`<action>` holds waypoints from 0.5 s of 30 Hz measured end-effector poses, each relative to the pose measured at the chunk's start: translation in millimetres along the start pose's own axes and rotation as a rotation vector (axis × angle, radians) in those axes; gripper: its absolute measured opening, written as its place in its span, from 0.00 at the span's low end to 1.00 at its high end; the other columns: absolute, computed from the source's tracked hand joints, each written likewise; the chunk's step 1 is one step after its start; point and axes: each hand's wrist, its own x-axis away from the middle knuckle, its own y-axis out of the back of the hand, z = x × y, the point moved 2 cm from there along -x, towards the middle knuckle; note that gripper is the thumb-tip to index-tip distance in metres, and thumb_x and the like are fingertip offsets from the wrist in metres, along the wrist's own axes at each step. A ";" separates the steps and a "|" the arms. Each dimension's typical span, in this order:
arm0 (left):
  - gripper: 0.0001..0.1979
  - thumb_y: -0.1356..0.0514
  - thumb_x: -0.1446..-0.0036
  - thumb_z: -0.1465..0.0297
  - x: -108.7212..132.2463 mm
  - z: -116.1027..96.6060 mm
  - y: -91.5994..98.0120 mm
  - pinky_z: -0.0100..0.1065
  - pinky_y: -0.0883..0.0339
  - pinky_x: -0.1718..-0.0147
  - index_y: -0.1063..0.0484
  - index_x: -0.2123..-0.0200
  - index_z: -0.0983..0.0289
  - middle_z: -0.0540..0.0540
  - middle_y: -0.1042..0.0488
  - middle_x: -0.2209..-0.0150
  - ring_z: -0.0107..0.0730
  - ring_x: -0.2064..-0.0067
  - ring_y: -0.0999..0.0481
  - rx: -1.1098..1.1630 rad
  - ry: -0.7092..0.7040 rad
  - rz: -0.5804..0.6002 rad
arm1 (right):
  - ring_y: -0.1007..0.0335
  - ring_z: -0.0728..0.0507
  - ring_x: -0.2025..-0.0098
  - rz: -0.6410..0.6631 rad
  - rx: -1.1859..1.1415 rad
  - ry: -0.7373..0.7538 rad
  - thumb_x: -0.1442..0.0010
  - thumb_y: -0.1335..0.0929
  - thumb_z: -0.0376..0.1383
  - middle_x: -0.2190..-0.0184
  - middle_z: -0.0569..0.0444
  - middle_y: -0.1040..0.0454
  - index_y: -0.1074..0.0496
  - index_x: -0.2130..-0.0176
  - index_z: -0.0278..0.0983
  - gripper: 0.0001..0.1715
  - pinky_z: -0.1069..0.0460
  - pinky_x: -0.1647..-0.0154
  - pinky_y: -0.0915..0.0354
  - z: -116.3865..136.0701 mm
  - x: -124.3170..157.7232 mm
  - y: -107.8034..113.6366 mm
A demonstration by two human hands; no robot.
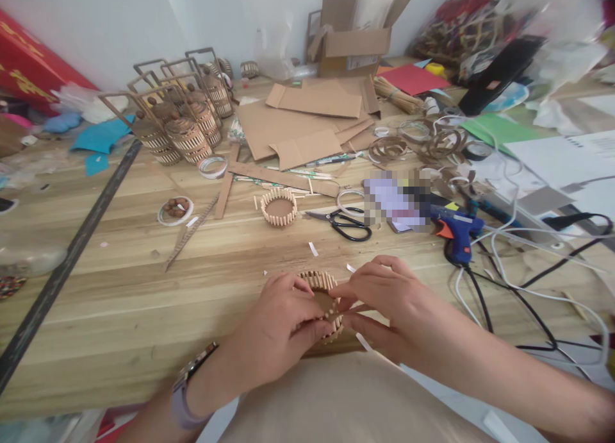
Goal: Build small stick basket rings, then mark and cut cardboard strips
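Wood table (230,263) against a pale wall (216,13), lots of craft clutter; landmark = scissors (353,228), black-handled, lying with the blades pointing left. Cup (318,279) with a stick wall and brown base is nearer the person than the scissors and slightly left, right at the table's near edge, both hands on it. Left hand (283,321) grasps the cup from its left side, fingers curled over the rim, thumb at the near side; watch (196,359) on that wrist. Right hand (391,295) comes in from the other side, fingers bent, tips at the cup's right rim — cannot tell whether they pinch the wall, a thin strip, or just touch. Second cup (279,211), same build, sits left of the scissors, untouched. Glue gun (459,231), blue with orange trigger, is right of the scissors, cords around it. Beyond the scissors: flat cardboard (298,122), then an open box (355,49) by the wall. Far left of the scissors — a cluster of handled buckets (187,135).
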 end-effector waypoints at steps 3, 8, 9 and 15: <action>0.14 0.43 0.32 0.68 2.8 1.1 1.7 0.37 0.38 0.53 0.25 0.71 0.61 0.49 0.26 0.71 0.35 0.57 0.28 -0.010 -0.009 -0.026 | 0.26 0.43 0.61 -0.008 0.001 -0.009 0.36 0.32 0.31 0.65 0.54 0.20 0.25 0.57 0.41 0.08 0.46 0.53 0.39 2.1 2.7 5.3; 0.15 0.44 0.32 0.67 6.3 1.8 4.2 0.36 0.37 0.54 0.25 0.72 0.61 0.50 0.27 0.72 0.37 0.56 0.29 -0.020 -0.012 -0.046 | 0.25 0.43 0.60 -0.037 0.005 -0.021 0.36 0.32 0.31 0.64 0.54 0.20 0.24 0.56 0.42 0.09 0.46 0.54 0.37 8.1 6.4 7.9; 0.15 0.44 0.32 0.67 6.9 1.8 5.1 0.36 0.37 0.54 0.25 0.71 0.61 0.50 0.27 0.73 0.37 0.55 0.29 -0.015 -0.009 -0.045 | 0.25 0.43 0.59 -0.055 0.007 -0.017 0.35 0.32 0.32 0.63 0.53 0.20 0.25 0.55 0.42 0.09 0.46 0.54 0.37 8.6 7.1 7.7; 0.16 0.44 0.31 0.64 11.7 3.1 10.9 0.37 0.36 0.52 0.24 0.71 0.61 0.52 0.26 0.70 0.39 0.52 0.29 -0.001 0.023 -0.022 | 0.26 0.41 0.55 -0.212 0.097 -0.017 0.33 0.34 0.34 0.58 0.51 0.20 0.27 0.56 0.41 0.07 0.45 0.54 0.38 5.1 9.5 13.5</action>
